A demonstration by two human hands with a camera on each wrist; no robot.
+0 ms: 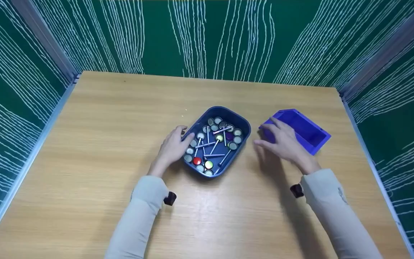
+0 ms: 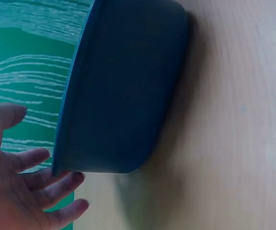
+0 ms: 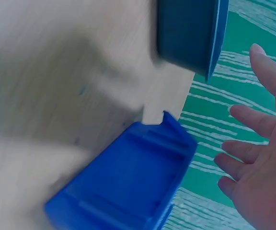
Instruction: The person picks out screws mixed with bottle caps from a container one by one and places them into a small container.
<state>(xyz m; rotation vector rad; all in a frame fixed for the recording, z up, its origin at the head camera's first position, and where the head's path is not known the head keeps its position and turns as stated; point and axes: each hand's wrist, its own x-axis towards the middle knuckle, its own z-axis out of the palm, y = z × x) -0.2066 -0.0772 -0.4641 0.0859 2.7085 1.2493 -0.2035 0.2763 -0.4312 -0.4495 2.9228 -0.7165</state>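
A dark blue tub (image 1: pixel 235 117) stands mid-table, with several small round caps (image 1: pixel 237 139) and long metal bolts (image 1: pixel 214 155) lying inside. One cap is red (image 1: pixel 197 160). Beside the tub's left rim is my left hand (image 1: pixel 171 146), fingers spread and loosely bent. In the left wrist view, its fingertips overlap a lower corner of the tub (image 2: pixel 114 86). My right hand (image 1: pixel 284 142) hovers between the tub and a blue-purple bin (image 1: pixel 306 127), fingers apart and holding nothing. From the right wrist, that hand (image 3: pixel 267 148) shows off to the side of the bin (image 3: pixel 128 172).
The wooden table (image 1: pixel 120 118) extends around both containers. Green panels with white streaks (image 1: pixel 207 39) wall in its back and sides, joined by metal posts (image 1: pixel 45 36). Tiny specks (image 1: pixel 184 112) lie on the wood left of the tub.
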